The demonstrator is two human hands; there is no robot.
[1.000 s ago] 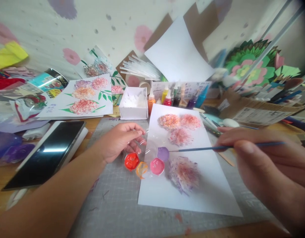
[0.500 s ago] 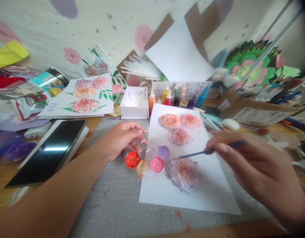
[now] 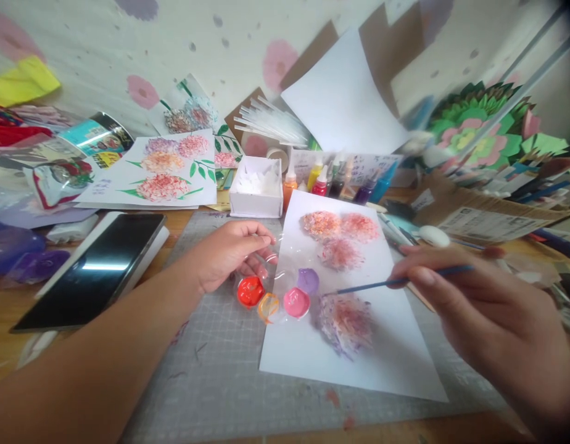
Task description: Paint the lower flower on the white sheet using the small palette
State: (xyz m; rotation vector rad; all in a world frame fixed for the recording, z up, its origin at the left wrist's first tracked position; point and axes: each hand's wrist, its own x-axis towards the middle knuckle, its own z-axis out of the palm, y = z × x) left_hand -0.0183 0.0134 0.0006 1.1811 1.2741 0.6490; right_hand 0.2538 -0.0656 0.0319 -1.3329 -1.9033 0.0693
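Observation:
My right hand (image 3: pixel 461 302) pinches a thin blue paintbrush (image 3: pixel 368 286), its tip at the upper left edge of the lower purple-pink painted flower (image 3: pixel 346 325). That flower is on a white sheet of paper (image 3: pixel 303 354), below three painted reddish blooms (image 3: pixel 340 237). With thumb and fingers curled, my left hand (image 3: pixel 241 250) grips the edge of a clear plastic paint palette (image 3: pixel 282 280) that overlaps the sheet's left side. Its wells hold red paint (image 3: pixel 250 291), pink paint (image 3: pixel 297 302), purple paint (image 3: pixel 308 280) and a thin smear of orange.
Under the paper lies a grey cutting mat (image 3: pixel 211 376). A phone (image 3: pixel 95 265) lies at left, near finished flower paintings (image 3: pixel 169 166). Behind stand a white box (image 3: pixel 256 200) and several paint bottles (image 3: pixel 319 184). At right, a cardboard box (image 3: pixel 483 219) holds brushes.
The view has shifted slightly, moving the background a little to the right. Both hands keep their holds, and the brush tip stays near the lower flower's upper left edge.

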